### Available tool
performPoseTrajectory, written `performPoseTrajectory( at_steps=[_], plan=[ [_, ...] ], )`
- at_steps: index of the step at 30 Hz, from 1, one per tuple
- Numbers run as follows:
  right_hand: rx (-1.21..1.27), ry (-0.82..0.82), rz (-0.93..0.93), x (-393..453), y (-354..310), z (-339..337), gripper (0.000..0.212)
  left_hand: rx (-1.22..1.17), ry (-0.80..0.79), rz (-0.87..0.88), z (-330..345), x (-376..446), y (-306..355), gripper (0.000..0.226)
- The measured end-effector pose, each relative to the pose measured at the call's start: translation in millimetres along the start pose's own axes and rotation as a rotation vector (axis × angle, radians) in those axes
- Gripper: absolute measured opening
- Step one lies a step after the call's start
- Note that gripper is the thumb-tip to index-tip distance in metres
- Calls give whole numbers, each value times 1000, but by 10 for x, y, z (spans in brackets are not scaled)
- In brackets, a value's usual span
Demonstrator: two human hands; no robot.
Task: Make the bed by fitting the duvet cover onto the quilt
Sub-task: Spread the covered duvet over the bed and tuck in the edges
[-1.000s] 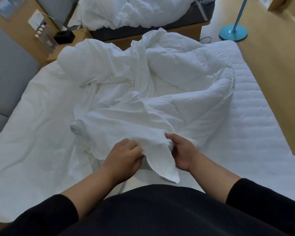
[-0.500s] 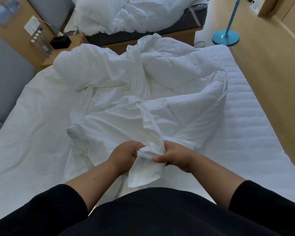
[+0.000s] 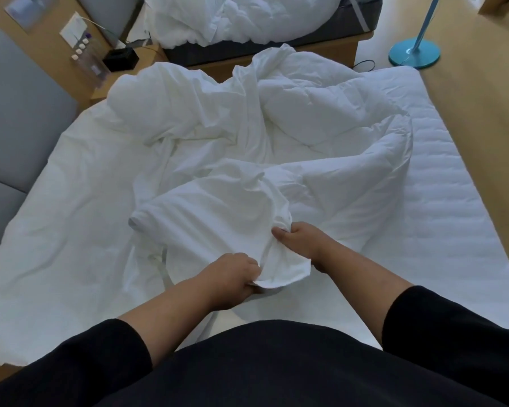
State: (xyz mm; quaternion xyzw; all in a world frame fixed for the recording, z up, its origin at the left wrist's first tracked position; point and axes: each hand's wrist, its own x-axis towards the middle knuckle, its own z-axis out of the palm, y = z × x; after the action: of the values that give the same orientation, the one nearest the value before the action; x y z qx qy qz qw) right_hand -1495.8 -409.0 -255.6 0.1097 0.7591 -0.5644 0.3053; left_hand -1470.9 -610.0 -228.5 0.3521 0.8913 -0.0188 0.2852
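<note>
The left hand (image 3: 232,277) is closed around the near corner of the thin white cotton duvet cover (image 3: 218,221), fingers curled under the cloth. The right hand (image 3: 299,240) pinches the same cover a little farther away, thumb on top. The cover lies crumpled over the puffy white quilt (image 3: 350,160), which is heaped in the middle of the white ribbed mattress (image 3: 453,215). Behind the heap stands a second bed with white linen (image 3: 247,19). A small wooden bedside table (image 3: 147,55) stands at the far left, and a teal round lamp base (image 3: 414,55) on the wooden floor at the far right.
</note>
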Motion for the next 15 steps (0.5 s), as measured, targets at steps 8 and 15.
performPoseTrajectory(
  at_steps=[8,15],
  plan=[
    [412,-336,308,22,524,144,53,-217,207,-115,55,-145,-120,47],
    [166,-537,144,-78,404,218,19,-125,258,-107,-216,-148,-72,37]
  ],
)
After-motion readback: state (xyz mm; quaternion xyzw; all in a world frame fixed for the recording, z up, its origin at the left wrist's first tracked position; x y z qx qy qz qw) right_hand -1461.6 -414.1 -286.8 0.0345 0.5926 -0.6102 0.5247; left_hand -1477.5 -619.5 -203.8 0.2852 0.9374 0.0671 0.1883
